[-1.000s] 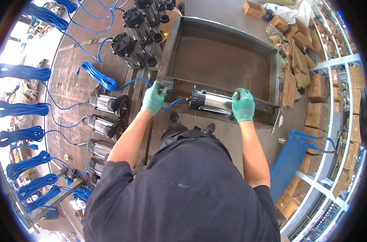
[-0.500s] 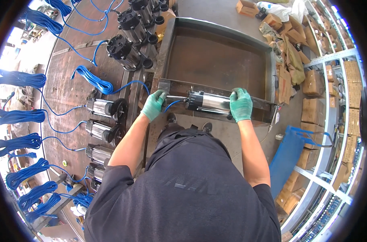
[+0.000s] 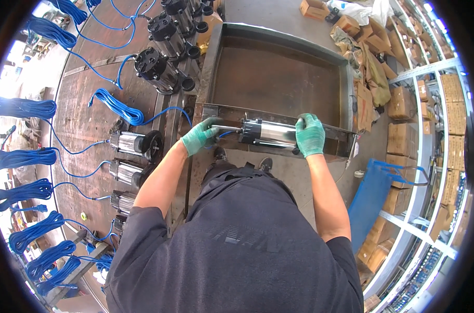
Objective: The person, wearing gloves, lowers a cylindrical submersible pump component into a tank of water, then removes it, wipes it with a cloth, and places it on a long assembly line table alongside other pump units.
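A steel cylindrical pump (image 3: 274,132) with a black ribbed end lies on its side along the near rim of a shallow metal tank (image 3: 278,78). My right hand (image 3: 311,136), in a green glove, is closed over the pump's right end. From the pump's black left end a slim metal rod (image 3: 227,127) reaches toward my left hand (image 3: 199,136), also green-gloved, whose fingers are curled around the rod's outer end. What the left palm covers is hidden. A blue cable runs just below the rod to the pump.
On the brown worktop at left stand several similar pumps (image 3: 156,70); others lie on their sides (image 3: 130,142). Coiled blue cables (image 3: 117,107) spread across it. At right are a blue hand truck (image 3: 370,198), cardboard boxes (image 3: 403,141) and white shelving (image 3: 415,203).
My left hand has shifted slightly, its fingers now stretching further along the rod. The right hand stays on the pump. The whole view has moved a little.
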